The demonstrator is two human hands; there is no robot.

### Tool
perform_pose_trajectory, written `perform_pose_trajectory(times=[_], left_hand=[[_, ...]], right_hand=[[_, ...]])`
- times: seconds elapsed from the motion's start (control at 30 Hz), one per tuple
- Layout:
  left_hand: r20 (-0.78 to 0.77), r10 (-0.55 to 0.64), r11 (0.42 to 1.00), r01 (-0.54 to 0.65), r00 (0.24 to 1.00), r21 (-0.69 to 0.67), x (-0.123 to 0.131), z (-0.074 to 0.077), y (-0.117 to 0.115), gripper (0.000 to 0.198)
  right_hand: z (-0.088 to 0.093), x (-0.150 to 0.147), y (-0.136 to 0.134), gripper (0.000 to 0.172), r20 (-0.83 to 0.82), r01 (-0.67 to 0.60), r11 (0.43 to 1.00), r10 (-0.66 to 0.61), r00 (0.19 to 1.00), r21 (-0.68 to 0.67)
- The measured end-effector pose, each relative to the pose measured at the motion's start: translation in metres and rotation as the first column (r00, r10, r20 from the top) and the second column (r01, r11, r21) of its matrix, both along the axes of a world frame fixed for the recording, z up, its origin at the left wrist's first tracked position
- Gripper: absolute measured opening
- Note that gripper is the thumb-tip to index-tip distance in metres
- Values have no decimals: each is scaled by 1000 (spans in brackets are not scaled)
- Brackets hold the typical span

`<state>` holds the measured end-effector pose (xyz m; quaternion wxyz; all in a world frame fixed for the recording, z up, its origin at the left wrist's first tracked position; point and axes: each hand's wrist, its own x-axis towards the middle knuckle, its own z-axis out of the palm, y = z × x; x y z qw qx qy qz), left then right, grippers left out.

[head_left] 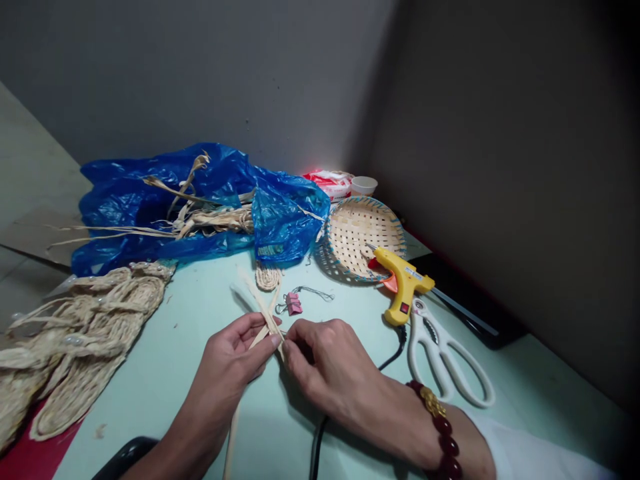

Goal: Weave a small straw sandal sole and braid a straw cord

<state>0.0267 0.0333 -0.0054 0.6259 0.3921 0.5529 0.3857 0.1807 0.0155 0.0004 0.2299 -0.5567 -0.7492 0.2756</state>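
Pale flat strips of dried plant fibre cross each other between my two hands, low over the table. My left hand pinches them where they cross, thumb on top. From the right, my right hand closes thumb and fingers on the same strips. One long strip hangs below my left hand toward the bottom edge. Just beyond the hands lie a pink binder clip with thin dark wire and a small oval coil of braided fibre. The fingertips partly hide the crossing.
A blue plastic bag holds more dried fibre. Woven straw sandals lie at left. At right are a bamboo basket, a yellow glue gun with a black cord, and white-handled scissors. Walls rise behind the table.
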Motion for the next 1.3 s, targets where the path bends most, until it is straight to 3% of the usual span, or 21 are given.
perform_pose_trajectory(times=[0.23, 0.47, 0.73, 0.8, 1.07, 1.3], left_hand=[[65, -15, 999, 13, 998, 37, 0, -2, 4, 32], [96, -53, 990, 40, 994, 136, 1, -6, 3, 19], [139, -104, 973, 72, 985, 218, 0, -7, 3, 19], [144, -107, 971, 72, 984, 230, 0, -8, 3, 20], [101, -77, 972, 52, 992, 229, 0, -8, 4, 20], [88, -97, 981, 80, 991, 176, -1, -5, 4, 25]], right_hand=[[-6, -2, -1, 22, 215, -69, 975, 23, 976, 209], [-17, -5, -1, 15, 359, -178, 864, -4, 933, 471], [-21, -8, 4, 16, 387, -213, 727, -78, 919, 652], [-21, -8, 4, 16, 382, -209, 716, -87, 920, 666], [-26, -5, 7, 12, 319, -188, 791, -10, 948, 582], [-16, -5, 5, 14, 252, -118, 928, 27, 967, 355]])
